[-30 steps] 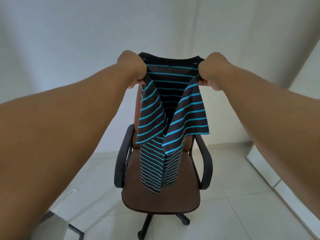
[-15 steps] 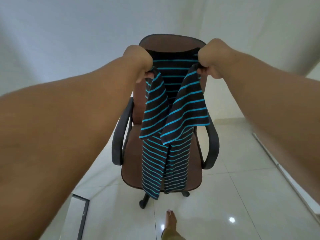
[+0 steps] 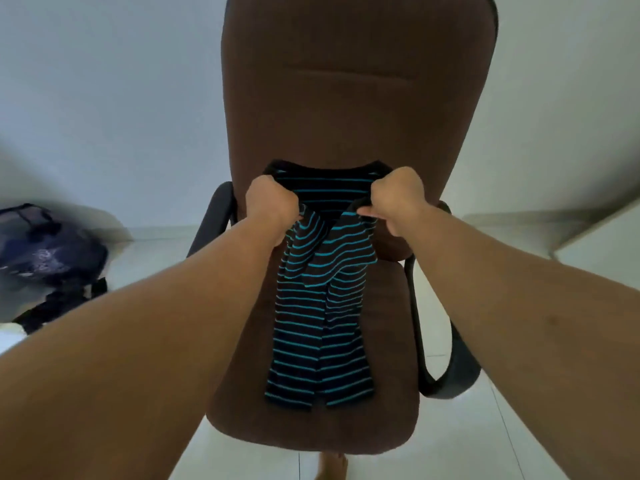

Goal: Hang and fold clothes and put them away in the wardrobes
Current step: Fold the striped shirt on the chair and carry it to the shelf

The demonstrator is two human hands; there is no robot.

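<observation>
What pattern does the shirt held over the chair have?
The shirt has thin turquoise horizontal stripes on a black ground, seen clearly in the head view.

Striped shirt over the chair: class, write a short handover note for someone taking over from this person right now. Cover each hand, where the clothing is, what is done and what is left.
Left hand: grips the striped shirt at its left shoulder.
Right hand: grips the right shoulder, at the same height.
Shirt: sleeves and sides already folded inward into a narrow strip. Its lower part lies on the seat of the brown office chair; its top is held up by the backrest.
Done: lengthwise folds.
Left: probably lay it flat, fold it across, then put it away; no wardrobe is in view.
Also: a dark bag sits on the floor to the left.
</observation>
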